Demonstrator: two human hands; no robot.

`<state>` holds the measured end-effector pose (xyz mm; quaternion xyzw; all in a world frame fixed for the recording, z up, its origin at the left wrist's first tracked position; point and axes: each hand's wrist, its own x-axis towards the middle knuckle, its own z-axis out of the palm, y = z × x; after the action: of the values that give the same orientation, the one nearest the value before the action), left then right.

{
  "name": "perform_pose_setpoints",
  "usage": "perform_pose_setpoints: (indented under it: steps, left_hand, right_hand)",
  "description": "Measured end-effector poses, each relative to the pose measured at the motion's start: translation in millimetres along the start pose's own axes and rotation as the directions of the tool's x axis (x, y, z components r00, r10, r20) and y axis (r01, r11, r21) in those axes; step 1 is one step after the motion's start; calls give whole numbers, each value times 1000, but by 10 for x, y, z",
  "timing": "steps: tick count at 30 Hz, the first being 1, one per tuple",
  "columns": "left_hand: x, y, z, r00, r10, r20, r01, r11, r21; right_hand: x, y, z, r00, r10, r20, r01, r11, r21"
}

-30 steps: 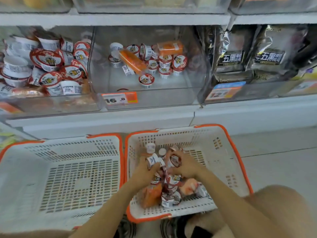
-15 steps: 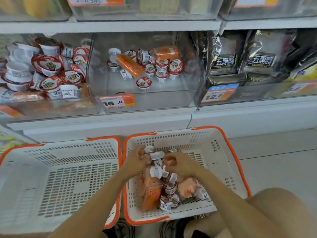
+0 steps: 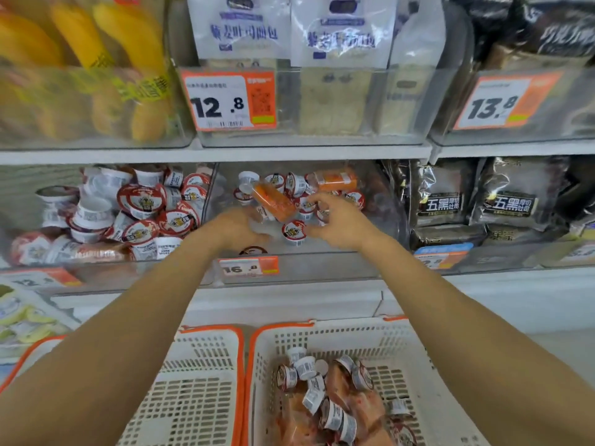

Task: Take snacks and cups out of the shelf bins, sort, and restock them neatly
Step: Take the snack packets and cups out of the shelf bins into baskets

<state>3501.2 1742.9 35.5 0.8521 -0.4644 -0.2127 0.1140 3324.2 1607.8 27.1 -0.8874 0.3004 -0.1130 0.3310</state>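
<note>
**Hands reaching into the middle shelf bin**

Both hands are hovering inside the clear bin (image 3: 289,268), fingers loosely spread and holding nothing. Left hand (image 3: 240,230) is sitting at 9 o'clock of a lone cup (image 3: 293,232); right hand (image 3: 338,220) at 3 o'clock. An orange snack pack (image 3: 273,201) is lying at 12 o'clock. More cups are filling the right basket (image 3: 370,336) below.

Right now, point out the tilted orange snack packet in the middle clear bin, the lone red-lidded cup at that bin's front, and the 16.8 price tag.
Tilted orange snack packet (image 3: 273,202): head view, packet's middle.
Lone red-lidded cup (image 3: 293,231): head view, lid.
16.8 price tag (image 3: 240,268): head view, printed numerals.
</note>
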Motion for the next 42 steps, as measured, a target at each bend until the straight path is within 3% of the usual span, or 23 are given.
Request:
perform_pose_setpoints:
  steps: [3, 6, 9, 12, 15, 19, 21, 24, 30, 34, 38, 42]
  left_hand:
    - [200, -53, 53, 961, -119, 249, 64, 973, 220]
    - [385, -127, 172, 976, -91, 199, 14, 934, 356]
    - [530, -190, 219, 995, -92, 48, 79, 970, 230]
    - [703, -248, 275, 979, -181, -94, 171, 980, -103]
    - [868, -247, 335, 946, -302, -117, 215, 856, -469]
    - [992, -130, 410, 960, -231, -158, 57, 716, -695]
    - [1070, -113, 473, 983, -163, -84, 49, 672, -739]
    - [1204, -164, 550, 978, -206, -32, 140, 767, -626]
    - [1152, -104, 448, 934, -243, -263, 89, 868, -489]
    - [810, -76, 238, 897, -297, -328, 55, 810, -584]
    - [101, 38, -20, 901, -207, -381, -94, 765, -637]
    - [-732, 157, 119, 950, -114, -290, -173, 581, -796]
  right_hand:
    - [349, -9, 165, 988, 47, 150, -34, 996, -86]
    - [628, -1, 380, 972, 74, 224, -30, 981, -193]
    - [835, 39, 511, 965, 91, 247, -34, 974, -226]
    - [1016, 117, 593, 983, 48, 178, -10, 978, -209]
    - [1128, 189, 596, 992, -4, 126, 16, 996, -93]
    - [1077, 177, 418, 991, 135, 20, -135, 952, 276]
    - [998, 160, 292, 961, 273, 32, -257, 853, 453]
    - [831, 145, 112, 922, 384, 55, -344, 746, 571]
    - [367, 22, -89, 937, 331, 110, -339, 794, 505]
    - [-22, -113, -253, 945, 308, 113, -318, 770, 553]
    - [-605, -94, -414, 945, 268, 190, -325, 679, 658]
    - [-1214, 150, -370, 907, 267, 327, -422, 587, 691]
